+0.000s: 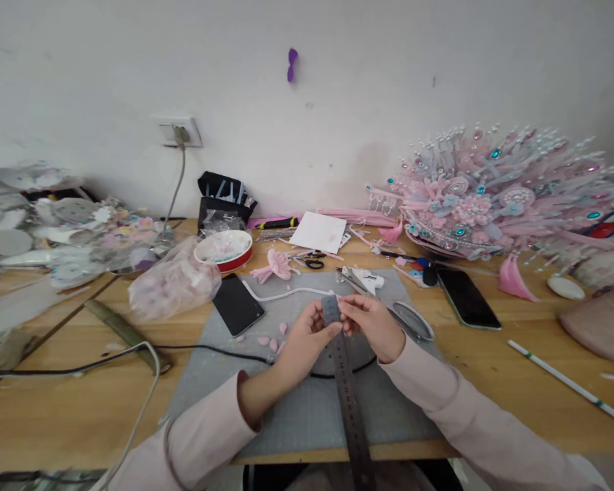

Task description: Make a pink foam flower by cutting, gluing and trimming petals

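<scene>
A long metal ruler (348,389) runs from the table's near edge up to my hands over a grey cutting mat (297,409). My left hand (304,341) pinches the ruler's far end from the left. My right hand (371,324) holds the same end from the right, fingers curled around it. Small pink petal pieces (271,341) lie on the mat just left of my left hand. Both sleeves are pale pink.
Two black phones (237,304) (467,298) lie on either side of the mat. A big pink beaded headdress (491,194) fills the back right. A plastic bag (174,281), a red-rimmed dish (224,249), scissors (313,260), cables (82,368) and a white stick (567,382) lie around.
</scene>
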Tool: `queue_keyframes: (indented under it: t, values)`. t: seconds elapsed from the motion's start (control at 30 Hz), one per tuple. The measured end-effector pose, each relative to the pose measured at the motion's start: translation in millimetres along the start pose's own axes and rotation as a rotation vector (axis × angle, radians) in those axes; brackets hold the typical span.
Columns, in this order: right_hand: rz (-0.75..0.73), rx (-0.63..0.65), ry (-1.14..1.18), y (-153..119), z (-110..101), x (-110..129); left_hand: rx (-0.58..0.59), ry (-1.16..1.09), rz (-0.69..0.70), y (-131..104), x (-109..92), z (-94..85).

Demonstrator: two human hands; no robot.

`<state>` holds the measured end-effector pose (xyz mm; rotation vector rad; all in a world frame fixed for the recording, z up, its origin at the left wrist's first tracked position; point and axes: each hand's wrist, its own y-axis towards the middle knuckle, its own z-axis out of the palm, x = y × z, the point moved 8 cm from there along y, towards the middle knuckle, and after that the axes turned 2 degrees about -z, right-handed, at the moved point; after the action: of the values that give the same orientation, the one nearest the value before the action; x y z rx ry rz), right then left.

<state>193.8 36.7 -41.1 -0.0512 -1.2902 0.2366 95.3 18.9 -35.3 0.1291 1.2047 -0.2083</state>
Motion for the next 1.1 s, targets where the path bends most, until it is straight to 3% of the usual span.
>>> queue_keyframes:
  t: [0.4, 0.6, 0.77, 1.0, 1.1]
  values:
    - [-0.004, -0.007, 0.018, -4, -1, -8, -0.101, 0.149, 0.035, 2, -1, -12.5]
    - [0.007, 0.023, -0.105, -7, 4, -8, -0.07, 0.175, -0.099, -5, 5, -6.5]
    - [0.01, 0.059, -0.173, -9, 10, -14, -0.05, 0.148, -0.134, -5, 5, -3.8]
    - [-0.072, 0.062, -0.332, -14, 10, -10, -0.119, 0.189, -0.2, -2, 11, -15.4]
    - [0.01, 0.075, -0.216, -15, 13, -17, -0.131, 0.201, -0.195, 0, 11, -18.9]
